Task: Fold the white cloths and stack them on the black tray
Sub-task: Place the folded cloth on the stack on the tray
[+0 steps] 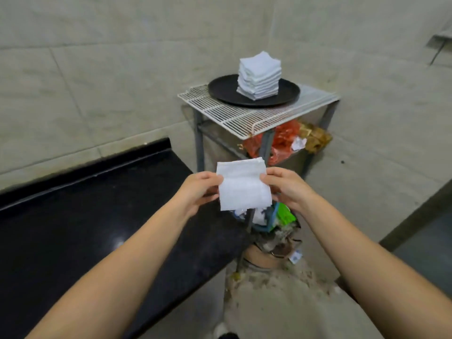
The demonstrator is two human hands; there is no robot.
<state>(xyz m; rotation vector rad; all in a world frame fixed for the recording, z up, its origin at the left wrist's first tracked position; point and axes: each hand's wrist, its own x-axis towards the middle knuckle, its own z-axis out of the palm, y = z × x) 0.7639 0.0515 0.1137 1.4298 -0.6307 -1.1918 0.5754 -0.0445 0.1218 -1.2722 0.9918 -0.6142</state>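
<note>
Nearest, well short of the tray: cloth [242,185] pinched at both side edges, left hand [199,192] and right hand [286,188] level | farther, straight ahead: tray [220,90] on rack [244,116], stack [259,75] right of its centre.

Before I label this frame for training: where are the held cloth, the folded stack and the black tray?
held cloth [242,185], head view, centre of its face
folded stack [259,75], head view, middle of its side
black tray [220,90], head view, bare left rim
</note>
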